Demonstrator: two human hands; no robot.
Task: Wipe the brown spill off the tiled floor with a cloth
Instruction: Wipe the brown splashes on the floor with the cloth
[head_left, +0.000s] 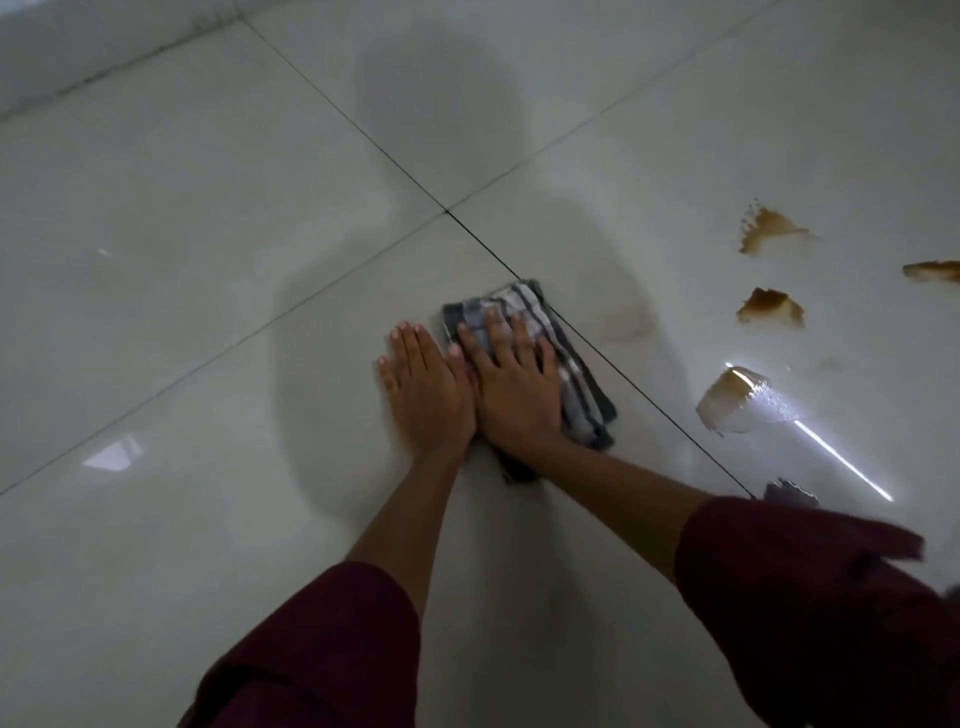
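Right hand (511, 387) presses folded striped cloth (550, 353) flat on glossy tiles (208, 260)

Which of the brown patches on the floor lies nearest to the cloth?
The large brown patch crossed by the bright light streak, just right of the cloth. The other patches lie farther right and farther from the person.

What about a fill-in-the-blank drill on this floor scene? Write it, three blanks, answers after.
1. The right hand presses flat on the ____.
2. The left hand lies flat on the bare ____, beside the cloth.
3. The brown spill lies to the ____ of the cloth.

Missing words: cloth; floor; right
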